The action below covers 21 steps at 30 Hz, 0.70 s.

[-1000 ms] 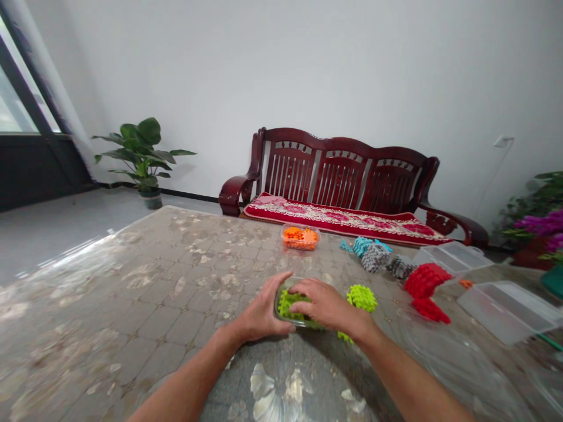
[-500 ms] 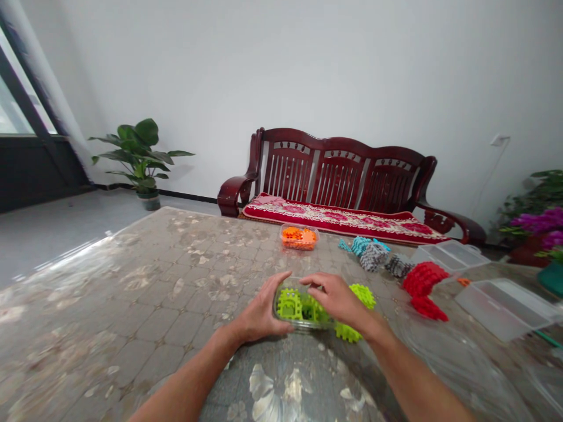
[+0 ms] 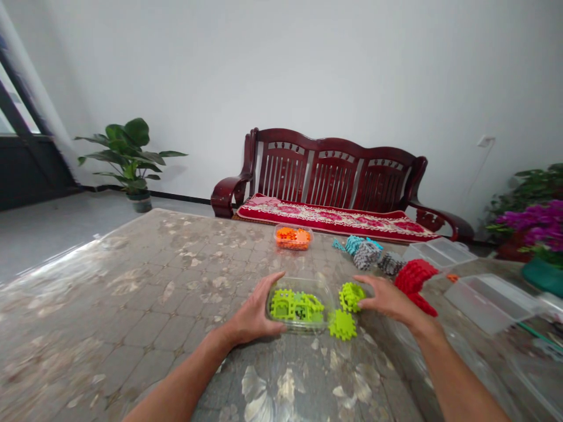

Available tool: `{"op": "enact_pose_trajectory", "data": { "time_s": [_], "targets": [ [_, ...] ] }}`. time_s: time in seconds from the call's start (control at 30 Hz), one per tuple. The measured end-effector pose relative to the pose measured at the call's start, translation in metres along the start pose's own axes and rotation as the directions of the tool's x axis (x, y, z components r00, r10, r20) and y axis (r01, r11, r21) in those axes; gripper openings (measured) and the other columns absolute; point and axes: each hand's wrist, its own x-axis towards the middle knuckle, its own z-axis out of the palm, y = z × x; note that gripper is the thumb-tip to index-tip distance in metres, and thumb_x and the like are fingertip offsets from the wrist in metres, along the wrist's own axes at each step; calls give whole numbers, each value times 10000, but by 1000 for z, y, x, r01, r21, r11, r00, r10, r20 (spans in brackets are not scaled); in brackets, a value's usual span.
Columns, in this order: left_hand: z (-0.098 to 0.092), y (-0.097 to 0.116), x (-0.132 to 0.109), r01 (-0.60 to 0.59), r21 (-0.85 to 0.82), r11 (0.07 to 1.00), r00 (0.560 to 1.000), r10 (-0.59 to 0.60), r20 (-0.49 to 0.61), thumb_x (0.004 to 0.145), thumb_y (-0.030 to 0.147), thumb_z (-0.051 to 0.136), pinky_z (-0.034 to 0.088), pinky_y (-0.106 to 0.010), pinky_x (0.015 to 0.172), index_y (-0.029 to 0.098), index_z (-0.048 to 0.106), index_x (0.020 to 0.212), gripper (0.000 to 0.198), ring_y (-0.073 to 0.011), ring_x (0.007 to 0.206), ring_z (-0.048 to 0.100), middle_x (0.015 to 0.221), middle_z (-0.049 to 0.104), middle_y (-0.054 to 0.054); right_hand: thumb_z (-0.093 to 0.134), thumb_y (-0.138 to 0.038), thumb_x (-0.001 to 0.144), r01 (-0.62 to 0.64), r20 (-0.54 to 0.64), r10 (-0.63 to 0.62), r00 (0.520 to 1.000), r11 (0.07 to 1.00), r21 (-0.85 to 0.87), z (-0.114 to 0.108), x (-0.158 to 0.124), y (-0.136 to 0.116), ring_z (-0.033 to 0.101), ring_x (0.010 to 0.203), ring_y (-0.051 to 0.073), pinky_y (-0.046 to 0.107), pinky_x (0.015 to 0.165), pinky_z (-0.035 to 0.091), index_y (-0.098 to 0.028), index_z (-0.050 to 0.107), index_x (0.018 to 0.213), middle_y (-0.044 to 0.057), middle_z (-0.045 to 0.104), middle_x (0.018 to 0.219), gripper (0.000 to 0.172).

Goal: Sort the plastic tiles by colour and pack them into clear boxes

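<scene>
My left hand [image 3: 255, 313] grips the left corner of a transparent plastic tub [image 3: 299, 305]. Inside the tub sits a lime-green mass of interlocking plastic building pieces [image 3: 294, 308]. My right hand [image 3: 387, 300] is open to the right of the tub, its fingertips at a lime-green clump of the same pieces [image 3: 350, 296]. Another lime-green piece [image 3: 342, 324] lies on the table just below that clump, against the tub's right side. A red pile of pieces [image 3: 412, 280] lies just beyond my right hand.
A patterned glass-topped table [image 3: 132, 281] spreads under everything. Farther back stand a tub of orange pieces [image 3: 293, 237], teal [image 3: 356, 245] and grey [image 3: 366, 255] pieces, and transparent boxes [image 3: 486, 302]. A red-cushioned wooden bench [image 3: 334, 176] stands behind the table.
My right hand has moved rightward off the tub to the lime-green clump, leaving the tub's contents uncovered. My left hand stays on the tub. The view has turned slightly.
</scene>
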Motion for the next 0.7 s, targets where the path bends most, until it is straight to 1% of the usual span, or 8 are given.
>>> {"op": "enact_pose_trajectory", "data": {
  "time_s": [0.13, 0.27, 0.4, 0.53, 0.63, 0.7],
  "targets": [
    [0, 0, 0, -6, 8, 1000, 1000, 6, -6, 622, 289, 826, 281, -520, 1195, 213, 293, 1505, 1034, -343, 1402, 379, 1516, 388, -151, 667, -224, 651, 10, 13, -10, 1000, 1000, -1, 1, -3, -10, 619, 1191, 294, 412, 1061, 429, -199, 661, 1274, 89, 683, 1292, 624],
    [-1, -1, 0, -18, 13, 1000, 1000, 18, -11, 630, 309, 823, 287, -533, 1192, 214, 301, 1508, 1026, -350, 1397, 389, 1516, 395, -147, 632, -205, 671, 26, -11, -26, 1000, 999, -46, 0, -5, -17, 624, 1181, 296, 428, 1030, 449, -181, 650, 1280, 102, 679, 1291, 610],
    [-1, 0, -1, -19, 21, 1000, 1000, 19, -13, 621, 284, 825, 294, -536, 1192, 223, 308, 1509, 1030, -349, 1388, 402, 1511, 409, -140, 626, -187, 676, 24, -11, -24, 1000, 998, -62, 1, -5, -18, 624, 1173, 289, 426, 1022, 448, -198, 651, 1274, 92, 683, 1284, 598],
    [-1, 1, -1, -7, 24, 1000, 1000, 8, -15, 617, 268, 820, 298, -530, 1192, 219, 311, 1508, 1027, -347, 1394, 397, 1515, 404, -137, 647, -186, 674, 22, -12, -23, 1000, 997, -73, 0, -4, -19, 614, 1175, 292, 420, 1023, 441, -182, 639, 1290, 106, 677, 1288, 617],
    [-1, 1, -1, -11, 17, 1000, 1000, 11, -15, 610, 262, 822, 299, -526, 1191, 211, 310, 1507, 1034, -350, 1394, 396, 1513, 402, -147, 662, -207, 687, 27, -58, -31, 998, 998, -61, -6, -5, -31, 609, 1166, 290, 426, 1031, 432, -176, 622, 1313, 116, 671, 1285, 627],
    [-1, 1, -1, -10, 14, 1000, 1000, 10, -14, 607, 248, 820, 297, -523, 1192, 206, 308, 1505, 1035, -349, 1394, 396, 1513, 401, -151, 662, -223, 710, 82, -89, -84, 992, 996, -32, -12, -8, -46, 597, 1179, 280, 433, 1048, 418, -193, 610, 1325, 105, 657, 1305, 618]
  ]
}}
